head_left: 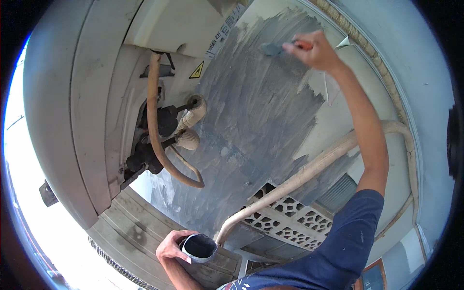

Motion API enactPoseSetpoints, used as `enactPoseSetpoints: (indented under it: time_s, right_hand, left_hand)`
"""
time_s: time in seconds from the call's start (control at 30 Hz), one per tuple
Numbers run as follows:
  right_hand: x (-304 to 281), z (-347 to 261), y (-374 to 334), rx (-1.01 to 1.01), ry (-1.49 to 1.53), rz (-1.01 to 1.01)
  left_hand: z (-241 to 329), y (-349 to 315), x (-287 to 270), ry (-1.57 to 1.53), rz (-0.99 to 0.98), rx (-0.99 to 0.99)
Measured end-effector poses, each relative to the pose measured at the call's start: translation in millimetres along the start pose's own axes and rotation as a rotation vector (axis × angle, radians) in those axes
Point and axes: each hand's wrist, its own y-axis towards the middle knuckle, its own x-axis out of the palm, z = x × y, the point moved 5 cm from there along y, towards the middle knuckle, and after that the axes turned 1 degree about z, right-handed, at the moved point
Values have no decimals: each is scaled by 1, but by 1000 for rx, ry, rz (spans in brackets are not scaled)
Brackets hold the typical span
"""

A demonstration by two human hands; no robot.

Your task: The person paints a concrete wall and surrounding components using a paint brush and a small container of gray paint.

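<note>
My right hand (316,50) is raised toward the upper right, its fingers closed round the orange-red handle of a paintbrush (272,49). The grey-coated bristles meet a wall (251,96) covered in streaky grey paint, with pale bare patches at its upper and right edges. Low in the view, my left hand (169,246) grips a small cup (200,247) from its left side. Dark grey paint shows inside the cup, and its rim is smeared. The cup is tilted, with its mouth turned toward me.
A large beige air-conditioner unit (82,87) fills the left, with black valves (152,154) and a curved tan hose (153,106). Another beige casing (140,222) lies below. A wrapped pipe (295,181) crosses before perforated vent blocks (285,220). Another wrapped pipe (386,72) runs along the right.
</note>
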Motion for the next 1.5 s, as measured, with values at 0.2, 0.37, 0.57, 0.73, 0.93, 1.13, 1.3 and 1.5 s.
enactPoseSetpoints:
  time_s: [0.2, 0.37, 0.57, 0.73, 0.93, 1.13, 1.3, 1.5]
  right_hand:
    - [-25, 101, 36, 338, -430, -262]
    - [19, 56, 58, -183, -511, -166]
    - [70, -33, 58, -101, -256, -434]
    - [50, 6, 81, 209, 22, -415]
    - [16, 94, 88, 359, -237, -242]
    - [68, 22, 58, -80, -287, -294]
    - [102, -47, 38, -42, 32, -374]
    - [61, 46, 76, 149, 7, -57]
  left_hand:
    - [-1, 1, -2, -2, 6, -14]
    - [-4, 0, -4, 22, 6, -3]
    - [-3, -1, -3, 4, 26, -10]
    - [-1, -2, -3, 58, 3, 41]
    - [-4, -2, -6, 70, -9, 5]
    - [-6, -2, -5, 9, -8, -9]
    - [-2, -2, -3, 23, 3, -5]
    - [0, -3, -1, -45, 14, -18]
